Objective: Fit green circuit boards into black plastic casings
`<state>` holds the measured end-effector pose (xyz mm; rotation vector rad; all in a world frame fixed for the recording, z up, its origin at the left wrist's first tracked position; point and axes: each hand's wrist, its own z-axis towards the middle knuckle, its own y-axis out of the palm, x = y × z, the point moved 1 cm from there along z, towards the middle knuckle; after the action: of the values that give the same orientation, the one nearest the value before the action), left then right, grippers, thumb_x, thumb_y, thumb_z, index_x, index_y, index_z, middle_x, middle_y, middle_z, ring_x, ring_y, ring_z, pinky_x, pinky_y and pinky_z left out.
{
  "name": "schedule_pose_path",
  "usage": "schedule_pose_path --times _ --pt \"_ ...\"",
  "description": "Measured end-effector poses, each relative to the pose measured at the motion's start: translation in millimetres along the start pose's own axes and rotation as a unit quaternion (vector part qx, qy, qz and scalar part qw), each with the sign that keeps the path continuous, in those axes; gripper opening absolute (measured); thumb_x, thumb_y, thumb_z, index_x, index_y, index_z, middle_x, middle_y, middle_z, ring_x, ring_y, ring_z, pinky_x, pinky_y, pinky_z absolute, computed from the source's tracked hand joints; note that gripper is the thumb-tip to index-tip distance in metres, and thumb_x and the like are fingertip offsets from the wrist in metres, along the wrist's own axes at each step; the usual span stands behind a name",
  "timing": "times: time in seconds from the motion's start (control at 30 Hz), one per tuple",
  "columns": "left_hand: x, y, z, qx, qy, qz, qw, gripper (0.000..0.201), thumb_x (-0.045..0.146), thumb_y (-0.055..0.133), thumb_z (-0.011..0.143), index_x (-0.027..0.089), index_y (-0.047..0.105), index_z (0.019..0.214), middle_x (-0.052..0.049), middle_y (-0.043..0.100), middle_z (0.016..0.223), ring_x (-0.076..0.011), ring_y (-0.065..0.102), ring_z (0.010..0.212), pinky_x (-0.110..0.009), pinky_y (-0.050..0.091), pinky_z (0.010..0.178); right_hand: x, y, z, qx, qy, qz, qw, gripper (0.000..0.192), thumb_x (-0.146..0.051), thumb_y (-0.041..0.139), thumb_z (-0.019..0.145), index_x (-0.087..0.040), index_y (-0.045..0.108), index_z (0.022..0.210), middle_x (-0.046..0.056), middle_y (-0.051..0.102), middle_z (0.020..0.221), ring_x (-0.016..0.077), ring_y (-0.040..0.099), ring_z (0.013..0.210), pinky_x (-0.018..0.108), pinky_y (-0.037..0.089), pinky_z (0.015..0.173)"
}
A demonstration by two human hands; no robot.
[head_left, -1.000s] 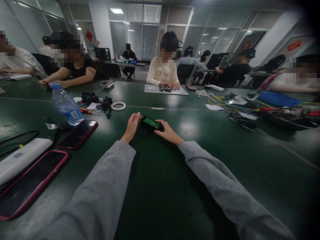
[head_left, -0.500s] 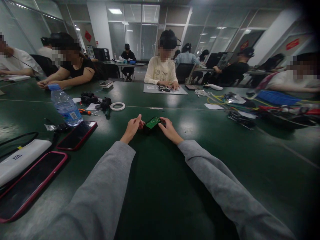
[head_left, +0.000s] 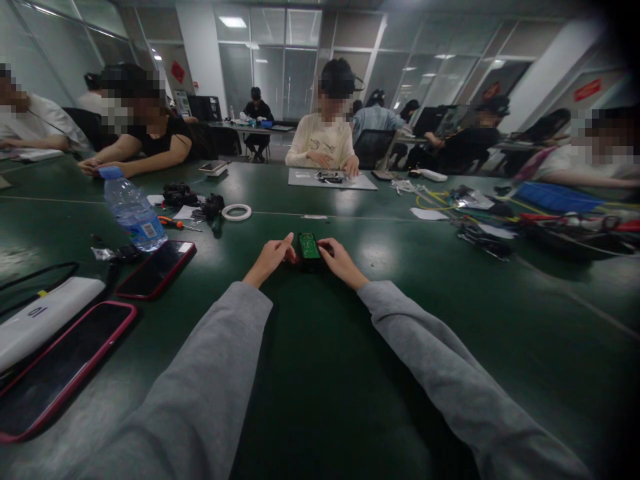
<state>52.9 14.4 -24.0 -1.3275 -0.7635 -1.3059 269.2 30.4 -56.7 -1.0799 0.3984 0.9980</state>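
Observation:
A small green circuit board in a black frame or case sits between my two hands, low over the green table. Its long side points away from me, and its face is turned up. At its right edge my right hand grips it, thumb and fingers bent around the side. On the opposite side my left hand is closed with its thumb raised and its curled fingers at the left edge of the case. The undersides of the fingers are hidden.
Left of my arms are two red-edged phones, a white box-like device and a water bottle. Farther out are a tape roll, an orange-handled screwdriver and a blue tray among cables. A person sits opposite.
The circuit board has turned from slanting sideways to pointing away from me. Both hands have stayed nearly in place beside it. The person opposite has shifted their hands.

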Motion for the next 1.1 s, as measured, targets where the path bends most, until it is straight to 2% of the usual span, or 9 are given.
schedule_pose_path --times 0.3,0.47,1.1 --pt "2 0.0 0 0.021 0.005 0.014 1.0 0.056 0.064 0.04 0.084 0.015 0.063 0.07 -0.007 0.068 0.074 -0.0155 0.063 0.067 -0.026 0.042 0.06 -4 0 0 -0.003 -0.003 -0.017 1.0 0.023 -0.032 0.048 0.089 -0.018 0.059 0.104 0.007 0.062 0.102 0.0206 0.055 0.099 0.042 0.044 0.093" --pt "1 0.4 1 0.012 0.011 0.009 1.0 0.05 0.061 0.043 0.085 0.015 0.063 0.077 -0.007 0.068 0.081 -0.0149 0.063 0.069 -0.026 0.043 0.06 -7 -1 -1 -0.008 -0.012 -0.041 0.999 0.023 -0.03 0.046 0.09 -0.018 0.059 0.105 0.007 0.062 0.101 0.0213 0.055 0.097 0.042 0.044 0.092" --pt "-2 0.2 3 0.012 0.025 0.009 1.0 0.037 0.049 0.048 0.087 0.015 0.061 0.09 -0.006 0.067 0.08 -0.0131 0.062 0.067 -0.026 0.046 0.061 -11 -1 -3 0.001 -0.018 -0.065 0.998 0.02 -0.027 0.046 0.089 -0.019 0.059 0.103 0.006 0.061 0.1 0.022 0.053 0.097 0.042 0.043 0.091"
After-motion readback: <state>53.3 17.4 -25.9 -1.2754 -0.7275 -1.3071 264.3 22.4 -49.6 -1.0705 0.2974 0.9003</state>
